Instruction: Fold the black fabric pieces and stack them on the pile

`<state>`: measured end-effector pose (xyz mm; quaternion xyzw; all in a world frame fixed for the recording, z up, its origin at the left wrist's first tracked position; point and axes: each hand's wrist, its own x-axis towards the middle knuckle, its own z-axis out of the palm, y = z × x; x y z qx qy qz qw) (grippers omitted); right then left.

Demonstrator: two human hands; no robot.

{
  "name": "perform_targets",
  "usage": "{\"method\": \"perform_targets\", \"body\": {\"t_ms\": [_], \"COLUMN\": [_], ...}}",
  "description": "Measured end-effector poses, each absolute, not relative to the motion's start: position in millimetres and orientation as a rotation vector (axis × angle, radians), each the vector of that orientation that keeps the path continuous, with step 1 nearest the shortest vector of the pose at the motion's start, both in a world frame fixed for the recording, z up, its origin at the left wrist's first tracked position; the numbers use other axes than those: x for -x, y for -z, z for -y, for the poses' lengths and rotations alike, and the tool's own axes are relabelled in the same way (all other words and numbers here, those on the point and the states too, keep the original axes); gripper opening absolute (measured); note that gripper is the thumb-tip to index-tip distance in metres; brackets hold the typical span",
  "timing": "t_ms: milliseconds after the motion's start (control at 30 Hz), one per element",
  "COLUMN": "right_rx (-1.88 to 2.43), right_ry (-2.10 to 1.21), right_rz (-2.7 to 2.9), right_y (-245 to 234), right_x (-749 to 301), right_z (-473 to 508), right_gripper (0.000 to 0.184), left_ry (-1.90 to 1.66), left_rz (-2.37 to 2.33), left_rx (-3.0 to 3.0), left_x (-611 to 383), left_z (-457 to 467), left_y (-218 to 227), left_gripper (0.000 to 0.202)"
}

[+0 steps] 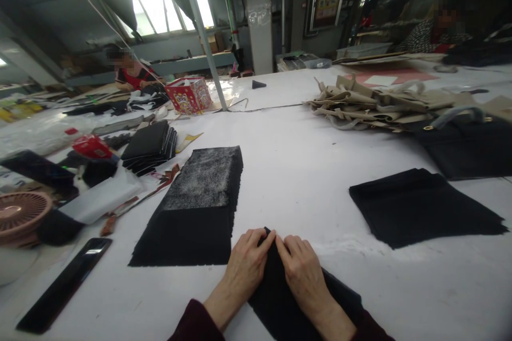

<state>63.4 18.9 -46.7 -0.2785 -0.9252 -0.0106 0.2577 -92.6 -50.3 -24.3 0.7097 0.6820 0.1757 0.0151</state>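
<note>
A piece of black fabric [280, 298] lies on the white table [296, 170] right in front of me. My left hand [246, 266] and my right hand [302, 272] rest side by side on it. Both pinch its far corner, fingertips pressed together on the cloth. To the left of my hands stands a tall stack of black fabric pieces [196, 208]. Another pile of black fabric pieces [420, 205] lies to the right, apart from my hands.
A black flat ruler-like bar [64, 285] lies at the near left, a pink fan [20, 216] beyond it. Beige bags [376, 104] and a black bag [468, 149] sit at the back right. A red box [189, 95], a slanted pole [204, 37] and seated people stand farther back.
</note>
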Motion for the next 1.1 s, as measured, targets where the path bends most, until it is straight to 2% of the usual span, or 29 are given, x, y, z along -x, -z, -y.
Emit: {"method": "perform_targets", "body": {"t_ms": [300,533,667,833,1100], "right_rx": [0.754,0.745,0.766,0.792,0.737], "right_ry": [-0.001,0.03,0.044,0.034,-0.131], "right_rz": [2.536,2.498,2.508,2.532,2.553], "right_y": [49,48,43,40,42], "right_x": [-64,-63,-54,-39,-55], "right_z": [-20,-19,-21,-26,-29], "right_gripper": [0.035,0.032,0.032,0.025,0.033], "left_ry": [-0.478,-0.379,-0.463,-0.296,-0.174], "left_rz": [-2.163,-2.341,-2.328,-2.162,-2.185], "left_rx": [-2.187,-2.168,-2.275,-2.325,-2.339], "left_x": [92,102,107,101,102], "left_z": [51,48,45,45,51], "left_y": [24,7,-7,-1,7], "left_gripper": [0.046,0.036,0.043,0.039,0.056]}}
